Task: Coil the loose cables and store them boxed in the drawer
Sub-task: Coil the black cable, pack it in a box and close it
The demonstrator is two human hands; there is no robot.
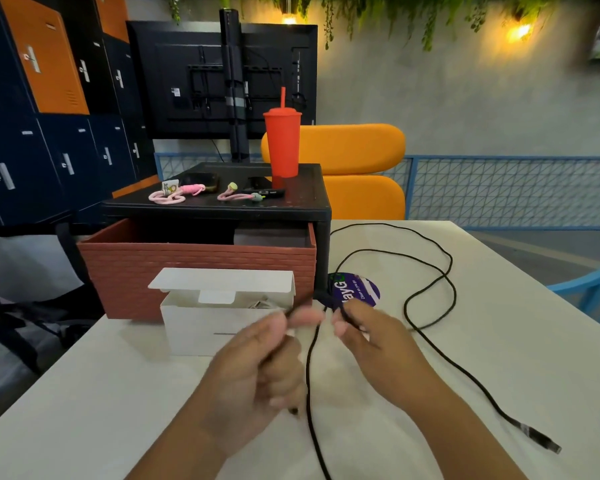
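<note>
A long black cable lies in loose loops on the white table, its plug end at the right front. My left hand grips a section of the cable, fingers curled around it. My right hand pinches the cable close beside the left, just in front of the boxes. A white cardboard box stands open with its lid flap up, something pale inside. Behind it the brick-red drawer is pulled out from a black stand.
On the black stand sit an orange tumbler with a straw, pink coiled cables and small dark items. A purple round sticker lies on the table. An orange chair and a monitor's back stand behind; lockers at left.
</note>
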